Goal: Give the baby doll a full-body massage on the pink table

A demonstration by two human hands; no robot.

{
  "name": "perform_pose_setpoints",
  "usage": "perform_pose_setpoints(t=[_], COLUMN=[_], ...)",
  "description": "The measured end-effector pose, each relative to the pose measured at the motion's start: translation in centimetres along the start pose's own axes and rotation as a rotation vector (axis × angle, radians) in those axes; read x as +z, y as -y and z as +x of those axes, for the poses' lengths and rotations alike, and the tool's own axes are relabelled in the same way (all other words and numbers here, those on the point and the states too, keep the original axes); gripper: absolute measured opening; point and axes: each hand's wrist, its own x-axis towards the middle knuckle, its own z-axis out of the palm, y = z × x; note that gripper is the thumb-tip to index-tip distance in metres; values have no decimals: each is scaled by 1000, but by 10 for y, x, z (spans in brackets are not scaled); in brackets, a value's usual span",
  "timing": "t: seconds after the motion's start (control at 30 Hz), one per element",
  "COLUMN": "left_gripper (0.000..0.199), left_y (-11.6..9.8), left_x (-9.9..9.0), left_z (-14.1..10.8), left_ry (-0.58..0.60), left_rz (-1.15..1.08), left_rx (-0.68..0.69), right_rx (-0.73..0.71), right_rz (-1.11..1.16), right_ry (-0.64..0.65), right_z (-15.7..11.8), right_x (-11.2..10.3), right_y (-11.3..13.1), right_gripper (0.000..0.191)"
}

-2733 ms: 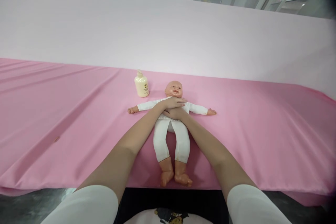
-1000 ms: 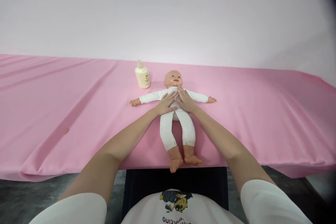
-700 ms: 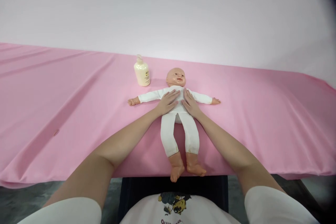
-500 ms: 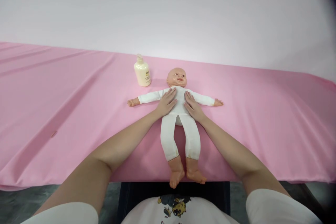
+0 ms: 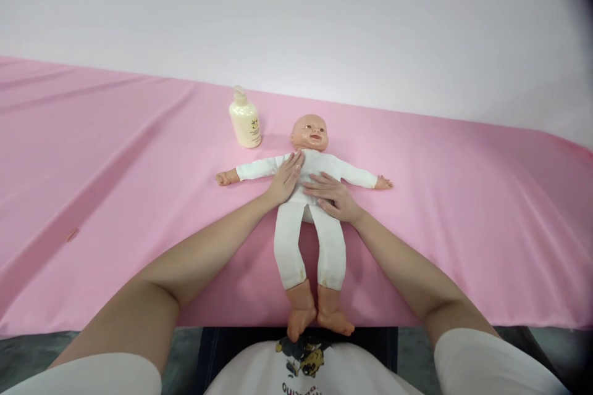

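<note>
A baby doll point(image 5: 317, 163) in a white suit lies face up, head away from me, arms spread, feet at the near table edge. My left hand point(image 5: 286, 180) rests open along the left side of its chest, fingers pointing toward the neck. Lower down, my right hand point(image 5: 334, 196) lies across the belly, its fingers apart and pointing left. Neither hand grips anything. A cream pump bottle point(image 5: 245, 123) stands upright beyond the doll's outstretched left-side arm.
Pink cloth point(image 5: 445, 197) covers the table, with folds at the left. On it lies a small pinkish object point(image 5: 73, 234), too small to identify. A white surface point(image 5: 278, 24) is behind the table.
My right hand has slid from the chest side down and inward onto the belly, its fingers turning to the left. My left hand stays on the chest. The view has shifted slightly.
</note>
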Motion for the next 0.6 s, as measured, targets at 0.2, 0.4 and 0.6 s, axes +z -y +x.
perform_pose_setpoints(t=[0.2,0.4,0.6], left_gripper=[65,63,61], left_y=[-4,0,1], left_x=[-2,-6,-9], left_z=[-1,-1,-4], left_ry=[42,78,104], left_rz=[41,59,75], left_rx=[10,39,74], right_rx=[34,158,324], right_rz=[73,255,382], right_ry=[-76,-292,-453], right_z=[0,2,0], right_x=[1,3,5], right_y=[-3,-8,-16], right_gripper=[45,55,57])
